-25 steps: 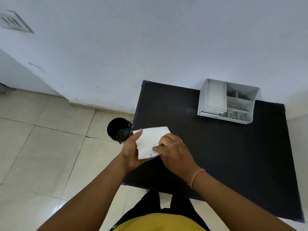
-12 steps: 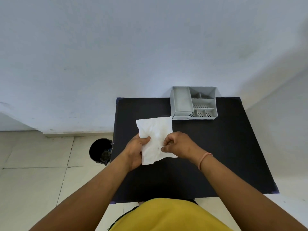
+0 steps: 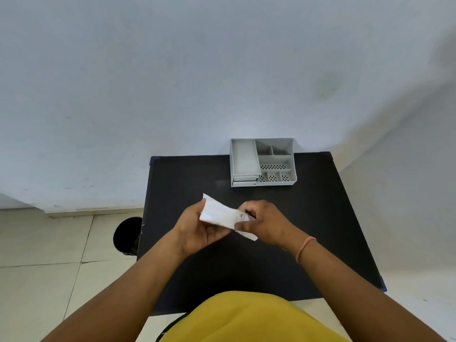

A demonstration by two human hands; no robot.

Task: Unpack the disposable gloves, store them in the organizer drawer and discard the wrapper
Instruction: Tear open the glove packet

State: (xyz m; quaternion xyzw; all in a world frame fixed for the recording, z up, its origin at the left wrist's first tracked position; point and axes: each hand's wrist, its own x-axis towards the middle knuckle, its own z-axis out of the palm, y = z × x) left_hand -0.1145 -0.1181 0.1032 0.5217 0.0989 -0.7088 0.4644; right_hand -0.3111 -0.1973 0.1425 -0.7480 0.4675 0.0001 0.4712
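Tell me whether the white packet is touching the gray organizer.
Apart. The head view shows the white packet held between the left hand and right hand, with bare black table between it and the gray organizer.

A plain indoor room: bare white wall (image 3: pixel 172 82), tiled floor (image 3: pixel 44 255), 1 small black table (image 3: pixel 320 218).

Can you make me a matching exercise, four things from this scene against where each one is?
Things:
1. white packet
2. grey organizer
3. black bin
4. orange band

Places:
A. on the floor, left of the table
B. on the right wrist
C. held between both hands
D. at the table's far edge, by the wall

Pairs: 1-C, 2-D, 3-A, 4-B
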